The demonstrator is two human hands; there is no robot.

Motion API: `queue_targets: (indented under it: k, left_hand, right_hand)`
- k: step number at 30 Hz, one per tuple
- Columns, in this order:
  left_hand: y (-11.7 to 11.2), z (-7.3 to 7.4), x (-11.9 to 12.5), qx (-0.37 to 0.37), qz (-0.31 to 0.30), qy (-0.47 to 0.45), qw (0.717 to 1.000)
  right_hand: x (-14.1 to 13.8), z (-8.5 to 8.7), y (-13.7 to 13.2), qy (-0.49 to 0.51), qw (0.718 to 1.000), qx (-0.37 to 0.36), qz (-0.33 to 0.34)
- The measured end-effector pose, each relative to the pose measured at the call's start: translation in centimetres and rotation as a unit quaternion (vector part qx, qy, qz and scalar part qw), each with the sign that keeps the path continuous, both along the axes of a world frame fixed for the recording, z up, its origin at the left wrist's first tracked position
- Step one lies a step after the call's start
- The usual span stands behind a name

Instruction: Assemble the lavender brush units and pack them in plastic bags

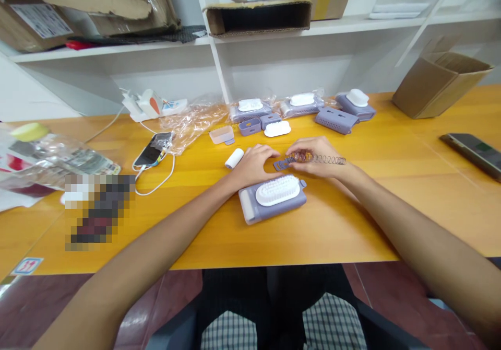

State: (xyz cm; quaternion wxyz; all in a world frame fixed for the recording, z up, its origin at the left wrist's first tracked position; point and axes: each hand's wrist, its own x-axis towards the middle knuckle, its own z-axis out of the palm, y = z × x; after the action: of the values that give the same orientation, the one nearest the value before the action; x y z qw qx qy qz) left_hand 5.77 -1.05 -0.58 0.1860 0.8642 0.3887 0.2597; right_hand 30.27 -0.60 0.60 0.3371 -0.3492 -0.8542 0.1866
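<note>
My right hand (319,156) pinches a small purple plastic piece (281,165) with a coil spring (326,159), which stretches across the hand towards the wrist. My left hand (254,166) rests just behind a purple box, its fingers curved but apart around the tip of the plastic piece. Whether its thumb touches the box is unclear. The purple box (270,211) lies in front of both hands, with a white bristle brush (277,190) on top and a pale end at its left. Beside my left fingers lies a short white cylinder (234,159).
Behind the hands are a clear tray (222,135), a purple frame (249,126), a white brush (277,128), a purple cover (335,120) and several more boxes with brushes. Phones (154,149) lie at left and right (475,151). A bottle (58,151) stands left; a cardboard box (438,83) right.
</note>
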Motion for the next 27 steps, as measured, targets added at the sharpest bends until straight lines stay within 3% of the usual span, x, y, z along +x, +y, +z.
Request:
queue_targets:
  k: [3,9,15,19,27]
  left_hand:
    - [-0.3,0.1,0.3,0.013,0.004,0.052,0.999]
    - [-0.9,0.2,0.9,-0.005,0.02,0.027,0.999]
    - [-0.7,-0.1,1.0,0.007,0.008,-0.001,1.0]
    - [-0.8,-0.2,1.1,0.014,0.004,-0.015,1.0]
    - [-1.0,-0.2,1.5,-0.125,0.024,-0.149,0.981]
  right_hand:
    - [0.4,-0.2,0.3,-0.035,0.999,-0.003,0.019]
    - [0.4,-0.3,0.3,-0.074,0.997,-0.018,0.026]
    - [-0.3,1.1,-0.8,-0.094,0.994,-0.043,0.024]
    - [-0.5,1.9,-1.3,-0.115,0.992,-0.02,0.041]
    - [-0.9,1.9,-1.4,-0.116,0.993,0.013,0.006]
